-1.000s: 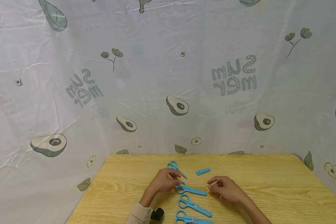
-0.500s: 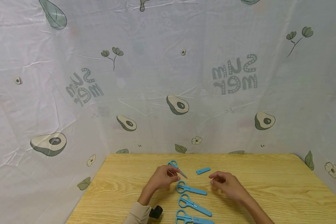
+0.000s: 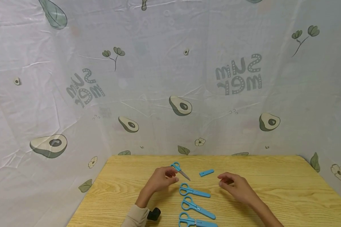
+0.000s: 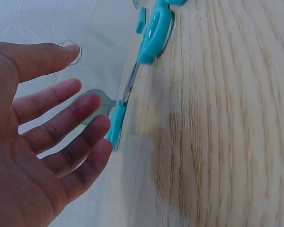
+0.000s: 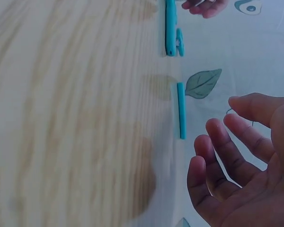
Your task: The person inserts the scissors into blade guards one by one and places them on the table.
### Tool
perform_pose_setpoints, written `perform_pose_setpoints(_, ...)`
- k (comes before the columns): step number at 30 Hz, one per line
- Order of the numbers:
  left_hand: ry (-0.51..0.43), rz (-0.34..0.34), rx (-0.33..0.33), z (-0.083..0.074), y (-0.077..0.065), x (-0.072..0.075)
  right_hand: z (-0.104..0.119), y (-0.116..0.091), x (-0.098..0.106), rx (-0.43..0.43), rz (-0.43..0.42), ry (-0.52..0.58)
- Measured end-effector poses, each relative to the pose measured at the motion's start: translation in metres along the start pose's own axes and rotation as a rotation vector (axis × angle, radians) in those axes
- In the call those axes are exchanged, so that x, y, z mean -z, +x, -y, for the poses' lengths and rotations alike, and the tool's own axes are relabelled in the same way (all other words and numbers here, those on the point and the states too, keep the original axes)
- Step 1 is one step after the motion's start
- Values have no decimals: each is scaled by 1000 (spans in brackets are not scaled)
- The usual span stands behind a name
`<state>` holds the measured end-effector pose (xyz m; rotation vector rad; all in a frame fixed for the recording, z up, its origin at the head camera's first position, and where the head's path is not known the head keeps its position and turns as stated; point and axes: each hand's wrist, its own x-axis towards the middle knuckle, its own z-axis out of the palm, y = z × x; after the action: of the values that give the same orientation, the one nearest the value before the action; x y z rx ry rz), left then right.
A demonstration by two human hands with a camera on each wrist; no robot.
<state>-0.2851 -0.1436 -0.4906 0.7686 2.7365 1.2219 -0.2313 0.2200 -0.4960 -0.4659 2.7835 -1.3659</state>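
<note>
My left hand [image 3: 162,179] hovers over the table with relaxed fingers and holds nothing. Just beyond its fingertips lie blue-handled scissors [image 3: 183,173] with bare blades; the left wrist view shows their blade [image 4: 130,84] too. A separate blue blade cover [image 3: 206,172] lies to their right, also seen in the right wrist view as a thin blue strip. My right hand [image 3: 238,187], its fingers loosely bent and holding nothing, is right of that cover. Between the hands, several covered scissors lie in a column: the top pair [image 3: 194,190], a middle pair [image 3: 198,207] and a front pair [image 3: 197,220].
The wooden table [image 3: 287,186] ends at a pale sheet [image 3: 147,82] printed with avocados and leaves, which hangs behind it and at the sides. A black device [image 3: 154,214] sits at the left wrist by the beige sleeve [image 3: 135,216].
My left hand has drawn away from the top covered scissors, moving left and slightly back. The right hand has moved right and away from their tip. The scissors and the loose cover stay put.
</note>
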Motion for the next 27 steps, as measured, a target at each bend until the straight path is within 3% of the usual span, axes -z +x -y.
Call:
perform_pose_setpoints(18,36,-41,2,23,-15,18,-13,-18,18,-24,-69,-66)
perform_pose_setpoints(27,80,-65,-4,31,-22,29,-18,-26,32,-39,-57,-123)
